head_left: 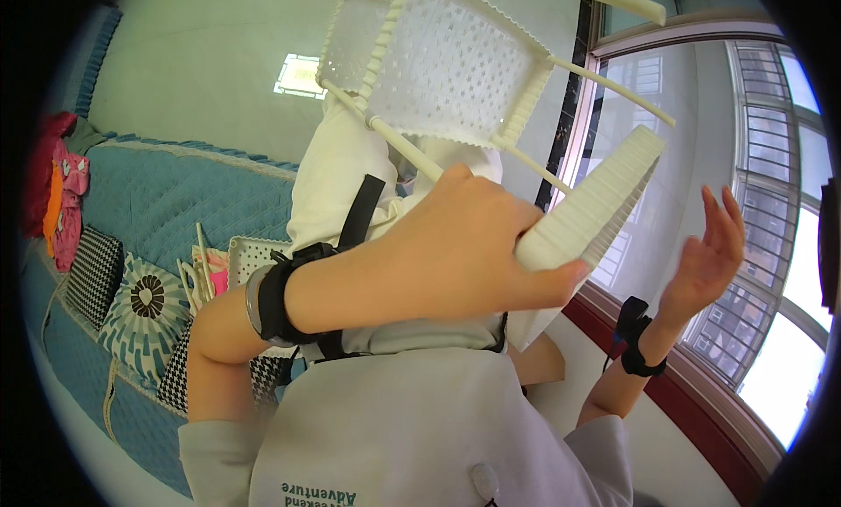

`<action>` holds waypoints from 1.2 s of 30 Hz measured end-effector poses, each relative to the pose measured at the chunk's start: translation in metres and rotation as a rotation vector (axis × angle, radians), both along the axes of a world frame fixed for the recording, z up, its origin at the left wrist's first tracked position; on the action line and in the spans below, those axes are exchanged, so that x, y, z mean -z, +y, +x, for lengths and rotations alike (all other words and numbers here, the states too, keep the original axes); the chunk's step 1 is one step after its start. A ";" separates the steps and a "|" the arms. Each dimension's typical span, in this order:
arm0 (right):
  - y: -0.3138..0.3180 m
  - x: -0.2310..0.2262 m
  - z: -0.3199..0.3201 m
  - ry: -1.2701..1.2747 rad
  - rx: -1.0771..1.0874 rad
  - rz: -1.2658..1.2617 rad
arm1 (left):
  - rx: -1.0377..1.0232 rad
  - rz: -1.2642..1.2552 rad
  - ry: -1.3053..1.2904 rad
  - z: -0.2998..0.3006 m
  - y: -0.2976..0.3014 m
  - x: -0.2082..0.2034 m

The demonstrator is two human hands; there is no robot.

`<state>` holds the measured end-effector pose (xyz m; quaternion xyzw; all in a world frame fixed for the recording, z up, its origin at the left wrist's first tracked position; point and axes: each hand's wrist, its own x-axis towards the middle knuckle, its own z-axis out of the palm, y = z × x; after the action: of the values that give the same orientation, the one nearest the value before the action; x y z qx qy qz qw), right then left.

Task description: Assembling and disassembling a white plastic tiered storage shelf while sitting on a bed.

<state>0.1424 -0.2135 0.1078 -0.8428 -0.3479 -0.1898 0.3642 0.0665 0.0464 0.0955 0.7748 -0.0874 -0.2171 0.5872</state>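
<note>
My left hand [477, 244] reaches across the middle, its thumb and fingers closed on the edge of a white plastic basket [613, 187] with ribbed sides. This basket is tilted on its side, so most of its inside is hidden. Off to the right, my right hand [708, 253] is raised with its fingers stretched out and nothing in it. Beyond my left hand stands a white plastic rack tier [455, 60], a perforated basket with cream poles at its corners. One pole [407, 148] runs down toward my left knuckles; whether they touch it, I cannot tell.
On the left a sofa with a blue quilted cover [175, 187] bears patterned cushions [144, 310], bright clothes [66, 191] and another white perforated basket [250, 255] beside several loose pale poles [194, 279]. A framed glass door and barred window [758, 183] line the right side.
</note>
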 end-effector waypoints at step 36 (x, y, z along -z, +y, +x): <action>0.000 0.100 -0.001 0.342 0.481 0.642 | -0.735 -1.066 -0.026 0.039 0.096 -0.067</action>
<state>0.1416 -0.2132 0.0079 -0.7633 0.0006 -0.2252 0.6055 0.1054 0.1429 0.1621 0.3591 0.0806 0.0807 0.9263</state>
